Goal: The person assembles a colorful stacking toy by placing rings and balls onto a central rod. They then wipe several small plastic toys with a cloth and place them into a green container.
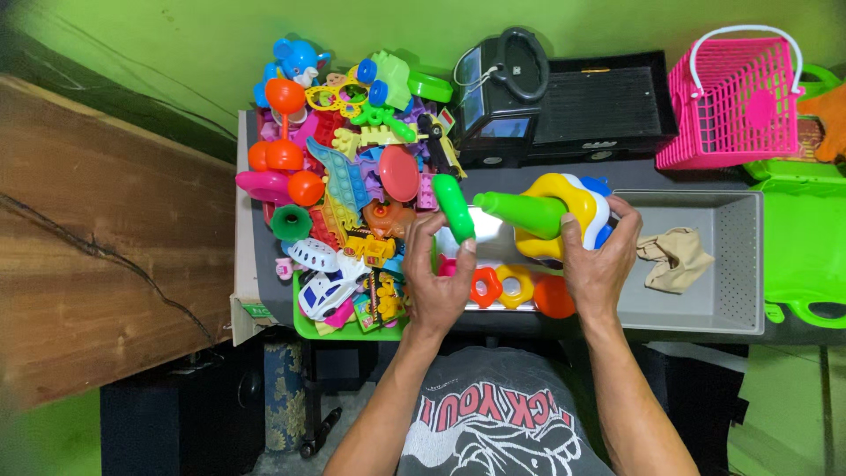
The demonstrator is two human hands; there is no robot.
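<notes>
Left hand: the left hand (438, 286), at centre frame, has its fingers closed around the lower end of a green peg (454, 208), a rounded plastic piece that slants up and to the left from the grip.
Right hand: the right hand (602, 261), just right of centre, is clamped on a stack of rings (571, 211), with fingertips over the far edge and thumb on the near side.
Stack of rings: yellow, white and blue rings sit threaded on a green cone (520, 211), whose tapered tip points left toward the green peg; tip and peg are near each other but apart.
Loose rings: a red flower-shaped ring (486, 286), a yellow ring (515, 284) and an orange ring (553, 298) lie in a row between the two hands, in the lower part of the grey tray.
Grey tray: the grey tray (736, 264) spans centre to right of the frame; a crumpled beige cloth (674, 257) lies in its right half.
Toy heap: a heap of coloured plastic toys (344, 185) fills the upper left centre, resting in a green tray (304, 324).
Upper right: a pink basket (736, 92) with a white handle stands beside a black toy truck (564, 101).
Left edge: a wooden plank (97, 247) runs down the left of the frame.
</notes>
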